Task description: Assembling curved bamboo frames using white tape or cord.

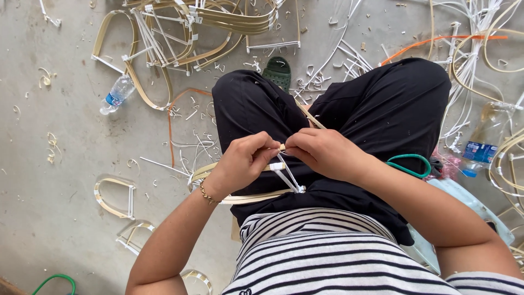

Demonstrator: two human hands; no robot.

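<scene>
Pinching a bent cane strip (246, 198) over the lap, the left hand (243, 162) and right hand (322, 153) meet fingertip to fingertip; white binding (287, 176) trails toward five o'clock, nearer the left grip.

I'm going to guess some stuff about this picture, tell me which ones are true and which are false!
1. Both hands pinch a bent cane strip over the lap. True: the left hand and right hand meet on it.
2. A green sandal lies on the floor. True.
3. The water bottle stands upright. False: it lies on its side.
4. The left wrist is bare. False: it wears a gold bracelet.
5. The shirt is striped. True.
</scene>
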